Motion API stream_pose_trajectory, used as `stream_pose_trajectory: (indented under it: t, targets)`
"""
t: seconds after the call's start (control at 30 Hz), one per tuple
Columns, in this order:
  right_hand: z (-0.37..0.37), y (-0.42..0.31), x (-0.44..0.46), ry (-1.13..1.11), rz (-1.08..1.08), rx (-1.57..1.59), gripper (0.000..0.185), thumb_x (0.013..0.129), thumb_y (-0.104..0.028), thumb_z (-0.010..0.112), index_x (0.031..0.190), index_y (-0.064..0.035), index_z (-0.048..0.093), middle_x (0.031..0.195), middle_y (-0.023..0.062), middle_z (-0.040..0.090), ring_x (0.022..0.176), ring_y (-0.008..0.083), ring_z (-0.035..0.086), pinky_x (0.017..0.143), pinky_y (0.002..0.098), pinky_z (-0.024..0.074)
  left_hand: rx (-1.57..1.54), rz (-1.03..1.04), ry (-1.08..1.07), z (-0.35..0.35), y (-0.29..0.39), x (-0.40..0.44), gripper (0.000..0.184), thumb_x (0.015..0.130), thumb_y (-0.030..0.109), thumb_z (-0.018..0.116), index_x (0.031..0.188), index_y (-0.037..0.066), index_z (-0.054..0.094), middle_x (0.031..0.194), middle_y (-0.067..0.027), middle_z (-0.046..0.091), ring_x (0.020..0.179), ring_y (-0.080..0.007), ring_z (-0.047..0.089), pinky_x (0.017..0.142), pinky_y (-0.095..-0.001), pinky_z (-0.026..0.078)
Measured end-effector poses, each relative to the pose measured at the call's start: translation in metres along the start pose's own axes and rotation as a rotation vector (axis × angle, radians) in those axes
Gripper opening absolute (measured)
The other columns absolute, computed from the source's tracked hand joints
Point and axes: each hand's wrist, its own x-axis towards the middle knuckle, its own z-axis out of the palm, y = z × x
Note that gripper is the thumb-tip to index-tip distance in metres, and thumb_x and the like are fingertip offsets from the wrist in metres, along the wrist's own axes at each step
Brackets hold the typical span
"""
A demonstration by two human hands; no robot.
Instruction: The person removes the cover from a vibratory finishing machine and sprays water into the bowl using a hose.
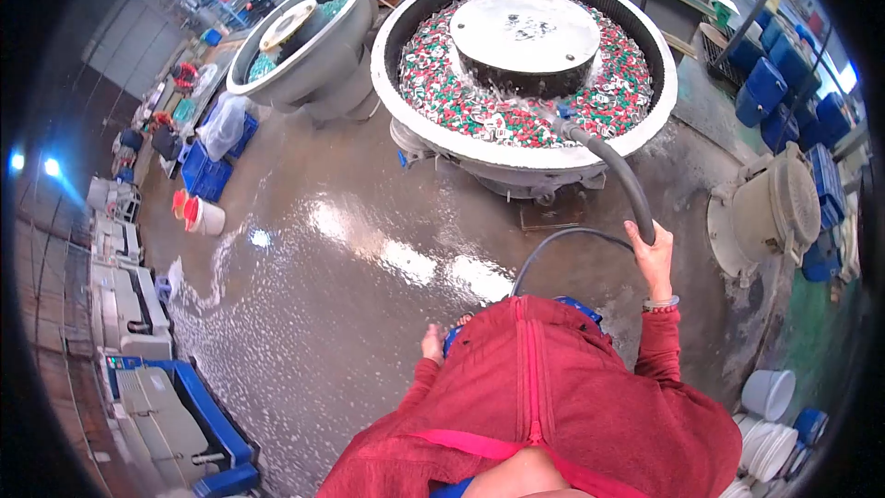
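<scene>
My right hand (651, 256) is closed round a thick dark hose (622, 171). The hose curves up over the rim of a large round tub (392, 97), and its end is above red, green and white pieces (442, 106). Water splashes near the hose end. A white round cap (524, 29) rises in the tub's centre. My left hand (432, 344) hangs low beside my body, away from the tub; its fingers are too blurred to read.
A second round tub (318, 74) with teal pieces stands at the upper left. Blue crates (205, 171) and a white bucket (208, 219) are left on the wet floor. A beige machine (770, 207), blue barrels (763, 90) and white buckets (768, 394) line the right side.
</scene>
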Motion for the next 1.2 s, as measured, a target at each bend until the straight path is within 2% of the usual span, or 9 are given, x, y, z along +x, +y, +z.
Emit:
stream_pose_trajectory:
  t: [0.2, 0.23, 0.33, 0.47, 0.57, 0.67, 0.77, 0.9, 1.2]
  targets:
    - [-0.02, 0.01, -0.004, -0.045, -0.031, -0.058, 0.028, 0.077, -0.023, 0.066, 0.069, 0.0017, 0.056, 0.049, -0.0021, 0.035, 0.048, 0.0047, 0.032, 0.043, 0.0256, 0.0283, 0.126, -0.063, 0.064, 0.004, -0.026, -0.027, 0.053, 0.09, 0.044, 0.03, 0.115, 0.0, 0.043, 0.08, -0.0133, 0.058, 0.082, -0.0326, 0.057, 0.069, -0.0451, 0.045]
    - [-0.024, 0.01, -0.006, -0.034, -0.063, -0.067, 0.026, 0.077, -0.023, 0.066, 0.07, 0.0014, 0.057, 0.049, -0.0014, 0.038, 0.048, 0.0052, 0.034, 0.043, 0.0258, 0.0304, 0.825, 0.082, -0.109, -0.014, -0.056, 0.003, 0.06, 0.087, 0.049, 0.028, 0.122, 0.002, 0.037, 0.09, -0.0198, 0.054, 0.092, -0.0406, 0.053, 0.079, -0.0463, 0.043]
    - [-0.03, 0.007, -0.011, -0.021, -0.1, -0.052, 0.025, 0.076, -0.023, 0.066, 0.071, 0.0009, 0.059, 0.048, 0.0018, 0.043, 0.047, 0.0063, 0.037, 0.044, 0.0261, 0.0326, 1.301, 0.136, -0.206, 0.041, -0.046, -0.089, 0.064, 0.084, 0.053, 0.029, 0.127, 0.008, 0.033, 0.111, -0.0285, 0.044, 0.1, -0.0467, 0.046, 0.087, -0.0439, 0.039]
    - [-0.022, 0.019, -0.016, 0.004, -0.153, -0.104, 0.022, 0.075, -0.02, 0.067, 0.072, 0.0002, 0.06, 0.048, 0.0068, 0.044, 0.045, 0.0078, 0.039, 0.044, 0.0261, 0.0333, 1.147, 0.028, -0.36, 0.038, -0.055, -0.114, 0.066, 0.08, 0.055, 0.034, 0.13, 0.013, 0.03, 0.128, -0.0314, 0.027, 0.104, -0.0479, 0.042, 0.093, -0.0414, 0.035]
    - [-0.014, 0.017, -0.018, 0.006, -0.15, -0.022, 0.023, 0.077, -0.021, 0.066, 0.072, 0.0004, 0.059, 0.048, 0.0023, 0.042, 0.046, 0.0061, 0.037, 0.043, 0.025, 0.0319, 1.292, 0.405, -0.717, 0.009, -0.094, -0.068, 0.065, 0.082, 0.053, 0.034, 0.128, 0.008, 0.034, 0.128, -0.0275, 0.033, 0.109, -0.0471, 0.039, 0.098, -0.0394, 0.027]
    - [-0.01, 0.009, -0.019, -0.003, -0.151, 0.005, 0.024, 0.077, -0.021, 0.065, 0.073, 0.0011, 0.058, 0.048, -0.0003, 0.042, 0.048, 0.0045, 0.036, 0.043, 0.0243, 0.0317, 1.353, -0.297, 0.092, 0.077, 0.003, -0.147, 0.059, 0.086, 0.049, 0.03, 0.124, 0.005, 0.041, 0.124, -0.0242, 0.041, 0.114, -0.0432, 0.037, 0.099, -0.04, 0.026]
    - [-0.008, 0.003, -0.018, -0.033, -0.147, 0.003, 0.023, 0.077, -0.021, 0.066, 0.075, 0.0013, 0.059, 0.049, 0.0, 0.044, 0.048, 0.0041, 0.037, 0.044, 0.0236, 0.0331, 1.137, 0.026, 0.245, 0.064, 0.012, -0.136, 0.056, 0.087, 0.048, 0.029, 0.121, 0.006, 0.045, 0.121, -0.0223, 0.046, 0.119, -0.0391, 0.034, 0.098, -0.0422, 0.026]
    - [-0.002, 0.002, -0.025, -0.017, -0.148, 0.028, 0.022, 0.077, -0.021, 0.066, 0.079, 0.001, 0.061, 0.049, 0.0014, 0.047, 0.048, 0.0037, 0.04, 0.044, 0.0234, 0.0354, 0.878, 0.327, 0.368, 0.036, 0.003, -0.108, 0.051, 0.085, 0.044, 0.037, 0.111, 0.003, 0.052, 0.1, -0.0211, 0.058, 0.102, -0.0347, 0.051, 0.087, -0.0402, 0.039]
    - [-0.013, 0.011, -0.036, 0.006, -0.14, 0.033, 0.022, 0.076, -0.021, 0.066, 0.08, 0.0002, 0.061, 0.05, 0.0048, 0.051, 0.045, 0.0057, 0.042, 0.045, 0.0252, 0.0371, 0.955, 0.061, 0.053, -0.05, -0.162, -0.067, 0.045, 0.087, 0.038, 0.034, 0.09, -0.001, 0.058, 0.078, -0.0193, 0.061, 0.07, -0.0331, 0.06, 0.063, -0.0419, 0.047]
